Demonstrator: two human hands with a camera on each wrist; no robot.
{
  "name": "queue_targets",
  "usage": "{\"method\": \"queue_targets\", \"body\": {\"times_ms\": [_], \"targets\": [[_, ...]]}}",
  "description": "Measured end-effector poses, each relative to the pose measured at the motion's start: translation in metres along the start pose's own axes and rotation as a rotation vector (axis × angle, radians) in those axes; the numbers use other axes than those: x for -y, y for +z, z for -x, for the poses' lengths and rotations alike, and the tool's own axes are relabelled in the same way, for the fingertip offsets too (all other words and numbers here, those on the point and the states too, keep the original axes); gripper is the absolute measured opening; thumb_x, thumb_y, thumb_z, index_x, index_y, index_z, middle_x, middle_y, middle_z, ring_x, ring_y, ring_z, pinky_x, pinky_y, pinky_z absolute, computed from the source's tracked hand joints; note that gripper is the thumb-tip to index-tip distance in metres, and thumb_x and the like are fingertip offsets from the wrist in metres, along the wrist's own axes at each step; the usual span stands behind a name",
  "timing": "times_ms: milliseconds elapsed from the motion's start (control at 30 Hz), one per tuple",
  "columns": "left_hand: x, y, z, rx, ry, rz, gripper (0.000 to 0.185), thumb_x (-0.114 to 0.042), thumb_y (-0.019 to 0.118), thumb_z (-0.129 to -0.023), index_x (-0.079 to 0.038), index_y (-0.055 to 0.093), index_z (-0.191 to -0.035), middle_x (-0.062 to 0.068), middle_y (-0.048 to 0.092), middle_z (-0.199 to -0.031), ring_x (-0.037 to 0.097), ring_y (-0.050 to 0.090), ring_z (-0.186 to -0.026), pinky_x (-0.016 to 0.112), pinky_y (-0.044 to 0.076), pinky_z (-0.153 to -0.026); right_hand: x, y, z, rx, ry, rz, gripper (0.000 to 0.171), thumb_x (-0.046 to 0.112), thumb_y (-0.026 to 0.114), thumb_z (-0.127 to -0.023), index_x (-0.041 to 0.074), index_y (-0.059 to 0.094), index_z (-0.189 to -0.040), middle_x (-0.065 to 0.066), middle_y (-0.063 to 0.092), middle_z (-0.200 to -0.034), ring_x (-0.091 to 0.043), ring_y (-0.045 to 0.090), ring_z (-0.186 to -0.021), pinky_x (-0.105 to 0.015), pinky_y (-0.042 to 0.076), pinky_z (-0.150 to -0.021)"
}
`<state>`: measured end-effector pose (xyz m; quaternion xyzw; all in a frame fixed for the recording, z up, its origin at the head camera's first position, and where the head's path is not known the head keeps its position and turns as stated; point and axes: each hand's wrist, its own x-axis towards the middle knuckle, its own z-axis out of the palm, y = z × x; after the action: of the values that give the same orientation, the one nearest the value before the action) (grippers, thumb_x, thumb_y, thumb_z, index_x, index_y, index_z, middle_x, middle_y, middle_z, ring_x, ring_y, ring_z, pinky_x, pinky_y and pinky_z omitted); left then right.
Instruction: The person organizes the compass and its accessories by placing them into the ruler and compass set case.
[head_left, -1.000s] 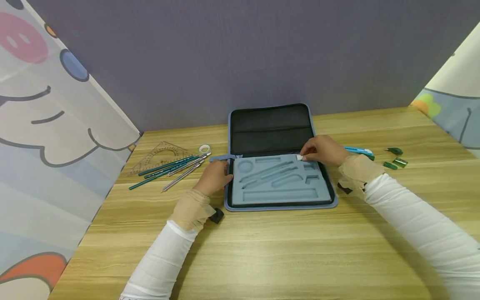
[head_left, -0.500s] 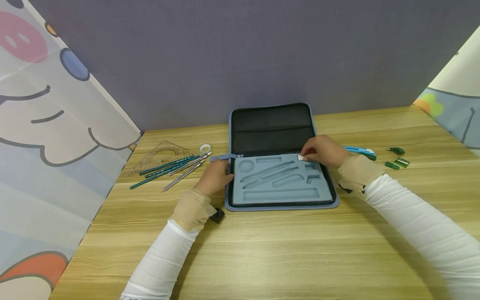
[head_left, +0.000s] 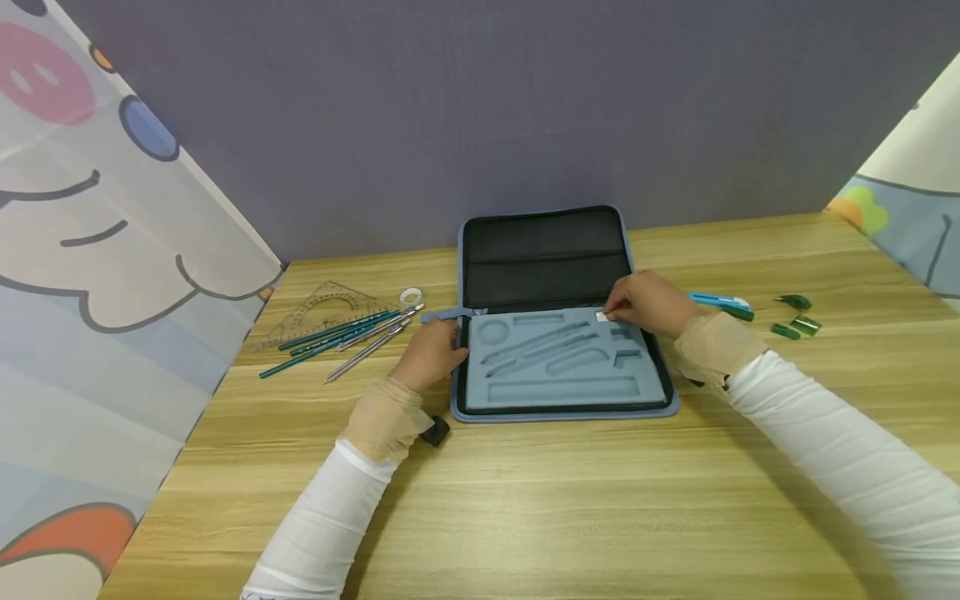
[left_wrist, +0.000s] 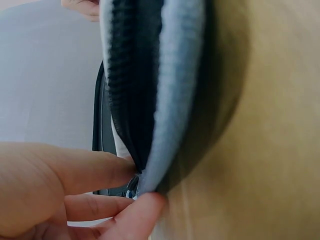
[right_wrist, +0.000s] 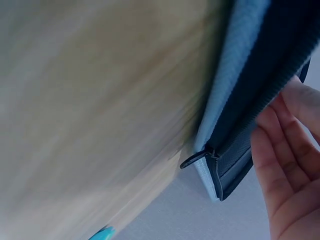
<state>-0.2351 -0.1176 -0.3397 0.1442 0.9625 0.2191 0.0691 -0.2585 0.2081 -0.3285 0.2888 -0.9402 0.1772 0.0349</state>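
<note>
A small white eraser (head_left: 601, 316) is pinched in the fingertips of the right hand (head_left: 645, 302), held right at the far right corner of the grey foam tray inside the open zip case (head_left: 558, 398), over the little cutouts there. The left hand (head_left: 431, 354) has its fingers and thumb curled onto the case's left edge, steadying it. To the case's left lie the teal pencils (head_left: 330, 336), a compass (head_left: 369, 345), a clear set square (head_left: 318, 310) and a roll of tape (head_left: 409, 297); to its right a blue utility knife (head_left: 718, 302) and a few green bits (head_left: 793, 316). From where I stand, the eraser could miss its slot or sit cocked, since the fingers hide the cutout. If the left hand eases off, I'd expect the case to skid on the smooth wooden desk (head_left: 525, 500).
</note>
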Motion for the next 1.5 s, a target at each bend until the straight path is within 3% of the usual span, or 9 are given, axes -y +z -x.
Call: {"method": "queue_targets", "body": {"times_ms": [367, 633, 1067, 1200, 1500], "targets": [[0.001, 0.000, 0.001, 0.002, -0.008, 0.017, 0.014, -0.011, 0.063, -0.090, 0.002, 0.061, -0.094, 0.007, 0.053, -0.063, 0.012, 0.056, -0.042, 0.025, 0.045, -0.052, 0.003, -0.002, -0.001, 0.023, -0.012, 0.021, 0.006, -0.002, 0.071, -0.079, 0.001, 0.074, -0.084, -0.011, 0.069, -0.084, -0.026, 0.065, -0.075, -0.038, 0.054, -0.067], [0.004, 0.001, 0.001, 0.002, -0.004, 0.027, 0.013, -0.010, 0.064, -0.089, -0.002, 0.057, -0.081, 0.007, 0.052, -0.061, 0.012, 0.056, -0.041, 0.024, 0.045, -0.047, 0.004, -0.001, -0.003, 0.030, -0.009, 0.017, 0.007, -0.003, 0.071, -0.079, 0.002, 0.074, -0.084, -0.010, 0.070, -0.084, -0.025, 0.065, -0.075, -0.038, 0.054, -0.067], [0.001, 0.000, 0.001, 0.014, -0.023, 0.027, 0.014, -0.011, 0.064, -0.089, 0.002, 0.061, -0.094, 0.007, 0.053, -0.065, 0.012, 0.057, -0.042, 0.024, 0.046, -0.049, -0.004, -0.007, 0.003, 0.075, 0.010, -0.006, 0.006, 0.001, 0.069, -0.082, 0.002, 0.072, -0.088, -0.008, 0.069, -0.084, -0.017, 0.062, -0.071, -0.035, 0.052, -0.064], [0.001, 0.001, 0.000, 0.006, -0.012, 0.022, 0.012, -0.010, 0.064, -0.089, -0.001, 0.058, -0.083, 0.007, 0.053, -0.064, 0.012, 0.057, -0.042, 0.024, 0.045, -0.048, -0.006, -0.016, 0.008, 0.052, -0.012, -0.023, 0.005, 0.000, 0.070, -0.081, 0.000, 0.072, -0.086, -0.008, 0.069, -0.081, -0.017, 0.062, -0.069, -0.035, 0.052, -0.064], [0.001, 0.001, 0.000, 0.003, -0.013, 0.024, 0.014, -0.010, 0.064, -0.089, -0.002, 0.057, -0.081, 0.007, 0.052, -0.064, 0.012, 0.057, -0.042, 0.024, 0.045, -0.049, -0.029, -0.029, 0.027, -0.004, -0.009, 0.020, 0.003, -0.001, 0.072, -0.078, -0.001, 0.071, -0.080, -0.007, 0.069, -0.078, -0.015, 0.061, -0.066, -0.032, 0.050, -0.060]]}}
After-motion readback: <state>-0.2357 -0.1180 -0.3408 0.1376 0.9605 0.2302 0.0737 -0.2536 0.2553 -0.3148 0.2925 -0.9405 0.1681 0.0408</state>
